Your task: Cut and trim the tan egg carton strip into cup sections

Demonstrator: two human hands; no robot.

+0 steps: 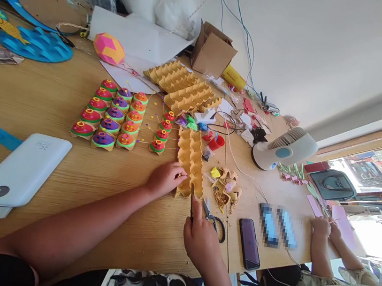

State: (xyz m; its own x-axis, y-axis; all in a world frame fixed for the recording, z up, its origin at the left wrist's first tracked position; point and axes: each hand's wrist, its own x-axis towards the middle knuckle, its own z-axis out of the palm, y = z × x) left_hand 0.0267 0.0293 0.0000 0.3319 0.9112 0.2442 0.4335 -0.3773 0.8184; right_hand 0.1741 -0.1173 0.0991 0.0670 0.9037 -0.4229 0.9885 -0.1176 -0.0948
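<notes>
A strip of yellow egg carton (192,155) lies on the table before me, its cups facing up. My left hand (165,178) is closed on its left edge near the front end, fingers pinched together. My right hand (202,234) grips a thin dark-handled knife (192,204), whose blade touches the front end of the carton. The handle is mostly hidden in my fist. Beside my right hand lies a pair of scissors (214,221). Torn carton scraps (229,188) with crumbs and bits of yellow clay sit to the right of the strip.
Rows of painted carton cups with faces (111,117) stand left of centre. Behind are larger carton sheets (185,85) and a cardboard box (213,51). A white fan (284,149), phone (249,243) and power bank (19,171) lie around. At right, another person's hands (324,228) work with paper.
</notes>
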